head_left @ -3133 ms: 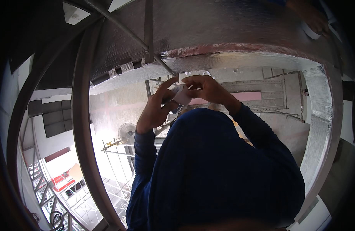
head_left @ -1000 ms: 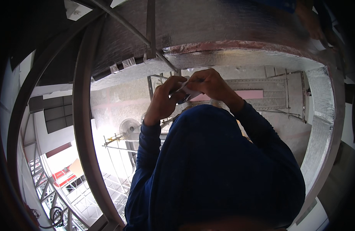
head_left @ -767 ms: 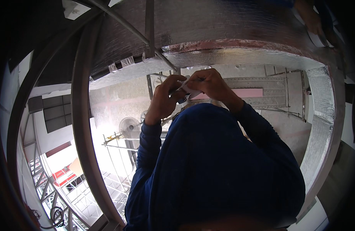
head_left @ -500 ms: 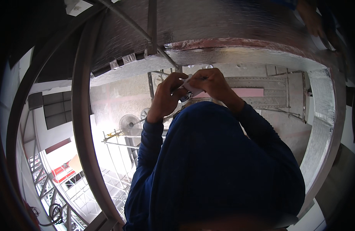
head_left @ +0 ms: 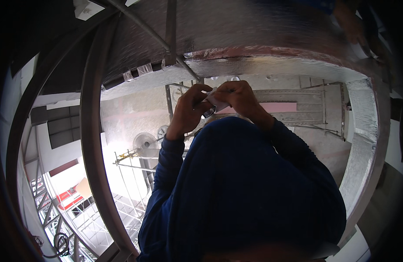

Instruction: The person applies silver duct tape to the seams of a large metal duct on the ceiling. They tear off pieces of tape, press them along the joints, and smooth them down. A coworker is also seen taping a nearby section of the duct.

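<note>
Both of my hands meet in front of my chest, arms bent in dark blue sleeves. My left hand is closed, its thumb and fingers pinching one side of a small whitish strip. Beneath the strip, by the left fingers, a shiny dark edge shows; its kind is unclear. My right hand pinches the strip's other side between thumb and bent fingers. The fingers cover much of the strip. Beyond the hands runs a large foil-wrapped duct with a silvery surface.
Metal posts and a slanting rod stand left and ahead. Far below lie a floor with a round grey disc, scaffolding and a long pinkish panel. Another person's hand shows at upper right, beside a pale round item.
My hands stay together on the strip, which has tilted slightly between the fingers. The surroundings have shifted a little left in view. The other person's hand has moved slightly.
</note>
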`<action>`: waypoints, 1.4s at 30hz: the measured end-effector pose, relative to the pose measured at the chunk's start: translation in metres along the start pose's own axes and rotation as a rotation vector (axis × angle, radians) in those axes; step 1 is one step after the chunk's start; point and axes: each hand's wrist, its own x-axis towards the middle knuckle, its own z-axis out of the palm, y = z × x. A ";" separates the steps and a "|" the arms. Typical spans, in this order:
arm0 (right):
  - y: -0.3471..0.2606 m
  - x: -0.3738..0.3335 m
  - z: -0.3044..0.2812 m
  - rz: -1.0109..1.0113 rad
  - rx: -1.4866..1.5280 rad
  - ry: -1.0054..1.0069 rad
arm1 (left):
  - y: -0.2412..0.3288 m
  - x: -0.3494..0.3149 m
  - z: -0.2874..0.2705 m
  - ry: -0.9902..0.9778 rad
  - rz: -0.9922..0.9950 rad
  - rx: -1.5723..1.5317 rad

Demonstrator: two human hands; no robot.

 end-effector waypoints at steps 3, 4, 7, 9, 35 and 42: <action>-0.001 0.001 -0.001 0.063 0.073 -0.017 | 0.001 0.001 -0.001 -0.002 -0.001 0.031; -0.001 0.001 -0.001 0.048 0.058 -0.008 | 0.002 0.002 -0.001 -0.007 -0.012 0.012; -0.001 0.001 0.000 0.029 0.028 0.006 | 0.004 0.002 -0.001 -0.016 -0.039 -0.011; -0.001 0.002 -0.001 0.057 0.018 0.010 | 0.003 0.003 0.000 -0.012 -0.020 0.008; 0.006 -0.015 -0.022 0.012 -0.155 0.028 | -0.020 0.004 0.003 0.181 0.010 -0.406; -0.002 -0.013 0.002 -0.013 -0.059 -0.039 | -0.011 0.003 0.022 0.254 0.008 -0.476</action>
